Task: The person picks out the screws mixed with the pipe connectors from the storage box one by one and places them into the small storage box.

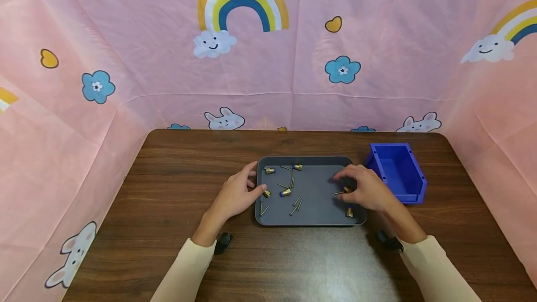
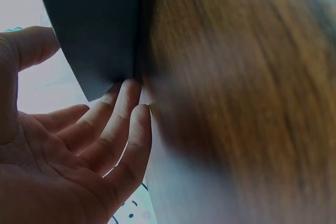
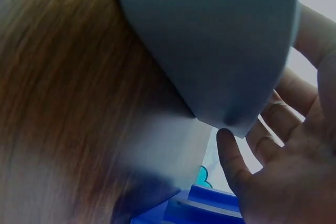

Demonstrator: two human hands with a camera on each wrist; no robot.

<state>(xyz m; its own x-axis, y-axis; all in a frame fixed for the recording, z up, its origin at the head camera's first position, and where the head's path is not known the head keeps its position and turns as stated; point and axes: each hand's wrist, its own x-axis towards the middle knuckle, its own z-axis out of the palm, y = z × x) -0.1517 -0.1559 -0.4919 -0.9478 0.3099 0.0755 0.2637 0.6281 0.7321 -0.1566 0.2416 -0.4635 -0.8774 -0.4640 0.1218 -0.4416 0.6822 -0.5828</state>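
In the head view, a gray tray [image 1: 316,178] lay on a brown wooden table [image 1: 184,176], and the places that follow were read as a clock face centered on it. The left hand [image 1: 237,192] was at 9 o'clock, fingers and thumb apart, with its thumb tip just beside one of the brass fittings [image 1: 285,193]. The right hand [image 1: 368,190] reached over the rim at 3 o'clock, its thumb and fingers apart as well; another fitting lay by that thumb, though whether they touched could not be told. Further fittings sat at 10, near 12 and at 4 o'clock. Thin screws [image 1: 292,178] lay at 11, 8 and 7 o'clock, with one more at 3. A blue bin [image 1: 394,167] stood outside the tray toward 2 o'clock, and a pink patterned cloth [image 1: 268,73] hung beyond the table at 12. In the left wrist view, the tray's outer wall filled 11 o'clock, with the spread fingers reaching its lower end. In the right wrist view, the wall came down from 12 o'clock, the loosely spread fingers at 4 and the bin near 6.
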